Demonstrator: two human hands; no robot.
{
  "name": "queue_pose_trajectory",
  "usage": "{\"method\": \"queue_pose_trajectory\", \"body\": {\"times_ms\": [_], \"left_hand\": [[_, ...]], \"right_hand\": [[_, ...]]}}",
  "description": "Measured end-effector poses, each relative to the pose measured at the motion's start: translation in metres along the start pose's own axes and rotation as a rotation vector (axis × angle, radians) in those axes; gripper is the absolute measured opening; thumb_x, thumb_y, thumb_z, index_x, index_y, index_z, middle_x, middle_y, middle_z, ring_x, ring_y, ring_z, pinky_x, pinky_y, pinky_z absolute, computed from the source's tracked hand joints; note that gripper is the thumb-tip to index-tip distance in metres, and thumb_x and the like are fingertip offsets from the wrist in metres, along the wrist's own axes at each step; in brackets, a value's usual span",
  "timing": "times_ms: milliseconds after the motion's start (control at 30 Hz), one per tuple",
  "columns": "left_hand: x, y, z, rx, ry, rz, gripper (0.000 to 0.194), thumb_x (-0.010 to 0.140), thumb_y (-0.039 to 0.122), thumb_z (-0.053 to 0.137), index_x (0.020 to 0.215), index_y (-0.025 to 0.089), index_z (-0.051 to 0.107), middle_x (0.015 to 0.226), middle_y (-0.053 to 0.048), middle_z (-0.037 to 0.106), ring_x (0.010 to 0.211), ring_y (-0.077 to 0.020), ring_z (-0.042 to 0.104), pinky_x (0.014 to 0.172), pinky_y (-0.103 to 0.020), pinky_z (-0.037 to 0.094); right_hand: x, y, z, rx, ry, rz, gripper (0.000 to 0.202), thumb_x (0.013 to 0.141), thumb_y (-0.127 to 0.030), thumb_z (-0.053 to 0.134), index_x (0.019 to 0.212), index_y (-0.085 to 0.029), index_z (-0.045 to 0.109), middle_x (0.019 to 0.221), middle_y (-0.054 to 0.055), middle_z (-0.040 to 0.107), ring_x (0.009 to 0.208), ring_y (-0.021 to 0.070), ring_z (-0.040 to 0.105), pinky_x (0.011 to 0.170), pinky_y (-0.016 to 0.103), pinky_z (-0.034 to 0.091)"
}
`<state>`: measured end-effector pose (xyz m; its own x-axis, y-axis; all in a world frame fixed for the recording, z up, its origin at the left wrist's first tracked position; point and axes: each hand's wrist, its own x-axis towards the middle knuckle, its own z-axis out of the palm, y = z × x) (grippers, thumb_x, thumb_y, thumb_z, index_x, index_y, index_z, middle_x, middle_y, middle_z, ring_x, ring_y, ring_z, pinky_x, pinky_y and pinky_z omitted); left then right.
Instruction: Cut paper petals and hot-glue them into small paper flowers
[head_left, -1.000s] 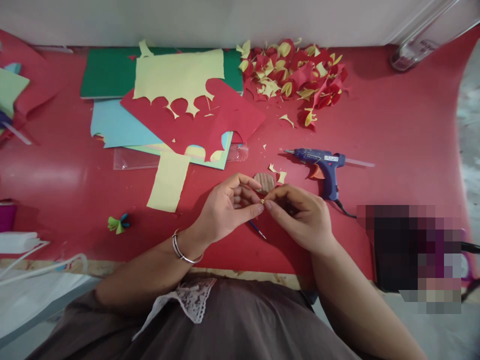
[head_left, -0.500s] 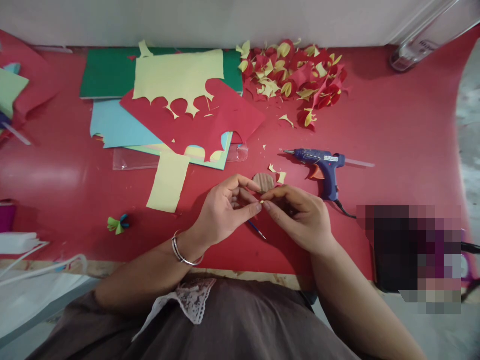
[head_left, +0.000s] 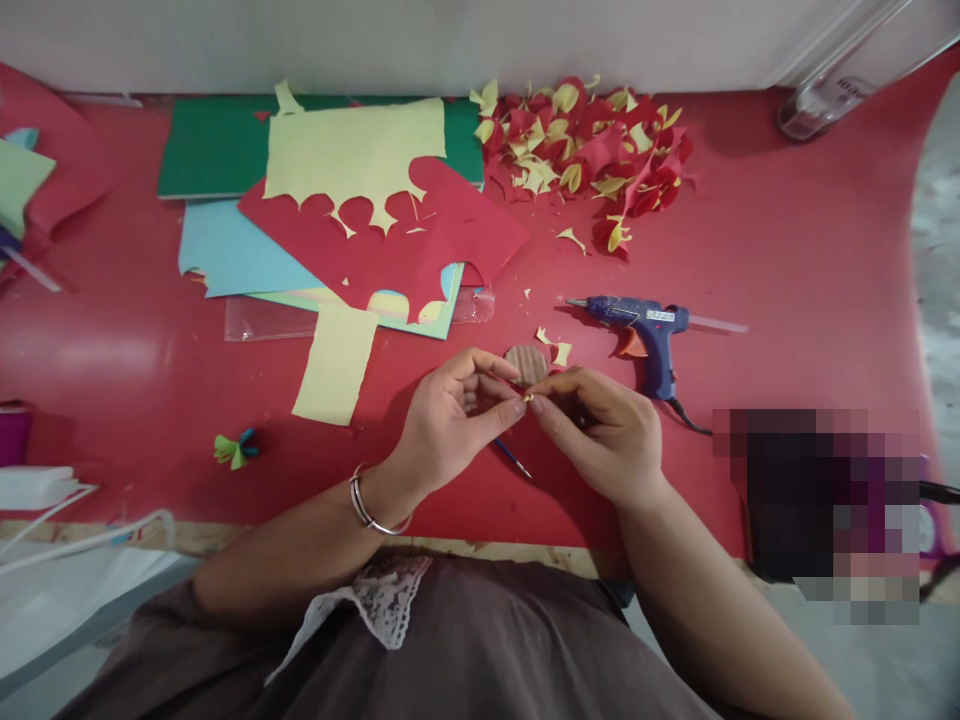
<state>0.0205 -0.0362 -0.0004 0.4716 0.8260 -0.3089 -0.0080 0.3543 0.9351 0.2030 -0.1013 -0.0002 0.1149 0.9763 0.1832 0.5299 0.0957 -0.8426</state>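
Between my two hands is a tiny pale yellow piece of paper (head_left: 529, 398), mostly covered by the fingertips. My left hand (head_left: 454, 415) pinches it from the left with thumb and fingers. From the right, my right hand (head_left: 600, 430) pinches the same piece. A round striped wooden disc (head_left: 526, 365) lies just beyond the fingertips. Under the hands, a thin blue paintbrush (head_left: 514, 459) is partly hidden on the red table (head_left: 465, 515). Small yellow paper scraps (head_left: 561, 353) lie near the disc.
A blue hot glue gun (head_left: 637, 318) lies to the right, its cord running rightward. Red and yellow paper petals (head_left: 585, 150) are heaped at the back. Cut paper sheets (head_left: 360, 150) are stacked at back left. A small green-and-blue paper flower (head_left: 235, 449) sits at left.
My fingertips have shifted slightly, and a little more of the yellow piece shows between them, looking curled. Everything on the table keeps its place.
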Motion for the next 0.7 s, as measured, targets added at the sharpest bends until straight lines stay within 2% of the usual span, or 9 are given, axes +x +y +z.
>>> {"method": "queue_pose_trajectory", "body": {"times_ms": [367,700], "left_hand": [[0.0001,0.0022,0.0028,0.024,0.051,0.024,0.026,0.082,0.029,0.088,0.099,0.018,0.070,0.082,-0.001,0.073,0.077,-0.0118,0.070,0.072,-0.021,0.058],[0.0007,-0.0009,0.0030,-0.159,0.035,-0.046,0.038,0.079,0.039,0.095,0.098,0.017,0.071,0.078,0.000,0.072,0.071,-0.0108,0.071,0.064,-0.019,0.064]], "right_hand": [[-0.0003,-0.0020,0.0007,-0.008,0.011,0.057,0.009,0.097,-0.028,0.071,0.093,-0.023,0.077,0.077,0.001,0.075,0.059,0.0129,0.059,0.059,0.028,0.049],[-0.0005,-0.0036,0.0014,0.004,0.044,0.038,0.006,0.096,-0.023,0.071,0.092,-0.023,0.076,0.075,-0.001,0.074,0.057,0.0115,0.058,0.058,0.027,0.047]]}}
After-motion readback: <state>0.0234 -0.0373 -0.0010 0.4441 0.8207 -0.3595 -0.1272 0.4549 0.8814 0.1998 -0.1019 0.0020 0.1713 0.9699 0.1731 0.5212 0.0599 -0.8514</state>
